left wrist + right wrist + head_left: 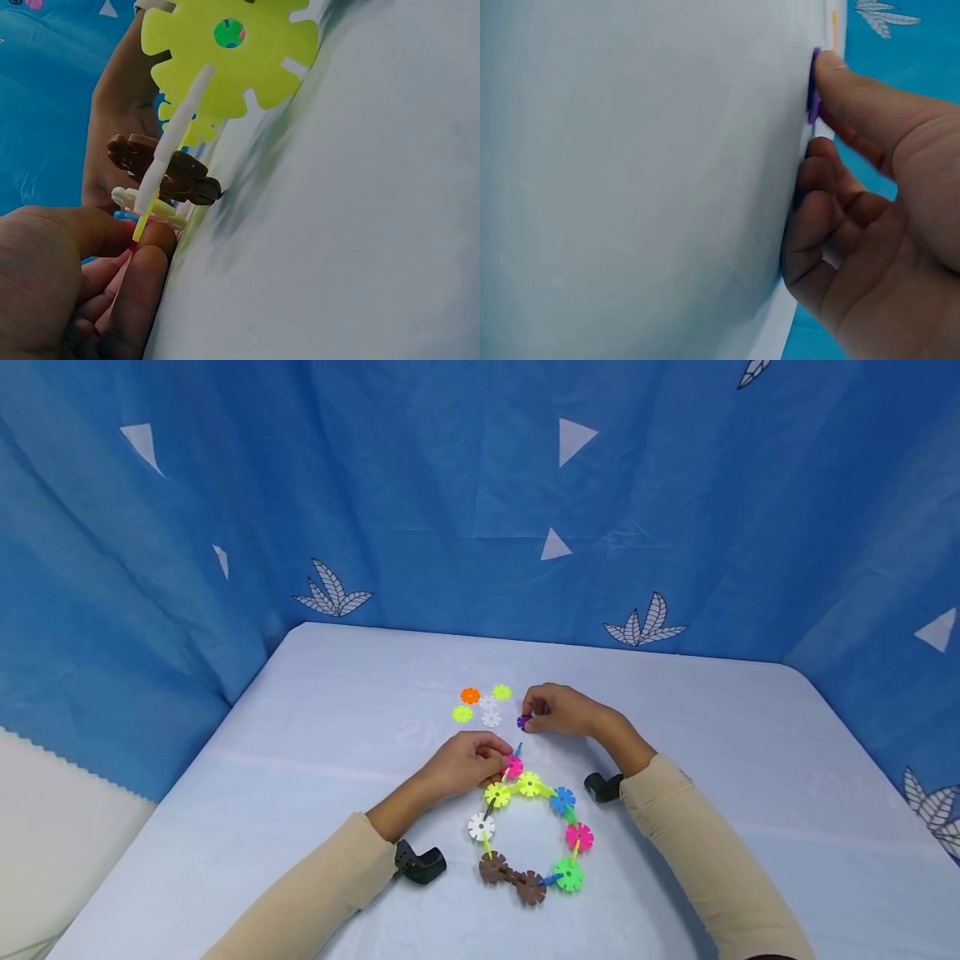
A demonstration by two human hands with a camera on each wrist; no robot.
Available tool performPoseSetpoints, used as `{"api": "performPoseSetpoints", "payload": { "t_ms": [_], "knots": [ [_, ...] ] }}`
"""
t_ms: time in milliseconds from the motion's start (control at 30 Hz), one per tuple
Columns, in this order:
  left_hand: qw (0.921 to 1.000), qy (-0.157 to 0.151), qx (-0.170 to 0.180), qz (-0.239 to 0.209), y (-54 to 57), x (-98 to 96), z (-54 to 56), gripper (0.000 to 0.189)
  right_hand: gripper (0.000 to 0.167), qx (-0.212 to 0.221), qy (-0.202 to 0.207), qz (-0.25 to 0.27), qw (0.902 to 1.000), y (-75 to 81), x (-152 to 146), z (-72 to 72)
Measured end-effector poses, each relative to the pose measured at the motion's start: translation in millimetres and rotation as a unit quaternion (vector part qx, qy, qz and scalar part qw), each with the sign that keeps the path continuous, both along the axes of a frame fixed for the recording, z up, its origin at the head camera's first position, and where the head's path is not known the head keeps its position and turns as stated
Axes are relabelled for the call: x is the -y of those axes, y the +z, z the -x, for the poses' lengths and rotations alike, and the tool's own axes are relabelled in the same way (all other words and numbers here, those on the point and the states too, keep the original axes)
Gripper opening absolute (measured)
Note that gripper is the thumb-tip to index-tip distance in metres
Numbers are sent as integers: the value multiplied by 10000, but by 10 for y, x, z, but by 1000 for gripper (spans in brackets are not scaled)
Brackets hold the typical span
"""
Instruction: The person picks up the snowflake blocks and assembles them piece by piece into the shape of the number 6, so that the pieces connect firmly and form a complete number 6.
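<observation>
Several notched plastic discs are slotted together into a ring on the table, among them a yellow disc point(497, 795), a white disc point(481, 827) and a brown disc point(532, 887). At the ring's far side my left hand point(468, 764) pinches a pink disc point(514, 767), from which a blue disc point(518, 749) sticks up edge-on. Beyond it, my right hand point(562, 710) has thumb and finger on a purple disc point(523, 722). In the right wrist view the purple disc point(814, 86) lies close along the tabletop, the thumb against it and the other fingers curled.
Loose discs lie left of my right hand: an orange disc point(470, 696), a white disc point(491, 718), a yellow-green disc point(462, 714) and others. A blue curtain point(480, 510) hangs behind the white table point(300, 735). Each wrist wears a black camera point(422, 864).
</observation>
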State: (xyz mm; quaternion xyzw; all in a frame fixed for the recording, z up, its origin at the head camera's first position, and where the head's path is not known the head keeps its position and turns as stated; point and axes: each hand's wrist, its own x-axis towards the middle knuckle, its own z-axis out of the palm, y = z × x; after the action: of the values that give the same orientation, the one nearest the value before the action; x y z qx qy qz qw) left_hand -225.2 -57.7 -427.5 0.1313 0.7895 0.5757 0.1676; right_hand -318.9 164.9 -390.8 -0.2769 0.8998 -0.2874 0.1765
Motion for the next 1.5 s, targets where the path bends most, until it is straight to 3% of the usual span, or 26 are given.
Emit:
{"api": "performPoseSetpoints", "payload": {
  "t_ms": [200, 367, 533, 667, 867, 1500],
  "knots": [
    [9999, -61, 53, -93, -48, -1, -4, 15, 21, 249, -241, 136, 9993, -48, -98, -133],
    [10000, -40, 16, 44, -52, 6, -10, 13, 13, 442, -330, 673, 9962, -82, -186, -205],
    [9999, -54, 41, 130, -34, 14, -12, 14, 6, 1304, -434, 1562, 9781, -114, -212, -220],
    [9998, -96, 4, 152, -14, 15, -11, 15, 7, 1651, -441, 1877, 9672, -134, -192, -222],
    [9999, -144, -4, 86, 10, 22, -13, 15, 10, 1934, -492, 1980, 9597, -135, -153, -212],
    [9995, -202, -202, 135, 1, 29, 19, 12, 13, 2237, -415, 1934, 9544, -116, -115, -188]
  ]
}}
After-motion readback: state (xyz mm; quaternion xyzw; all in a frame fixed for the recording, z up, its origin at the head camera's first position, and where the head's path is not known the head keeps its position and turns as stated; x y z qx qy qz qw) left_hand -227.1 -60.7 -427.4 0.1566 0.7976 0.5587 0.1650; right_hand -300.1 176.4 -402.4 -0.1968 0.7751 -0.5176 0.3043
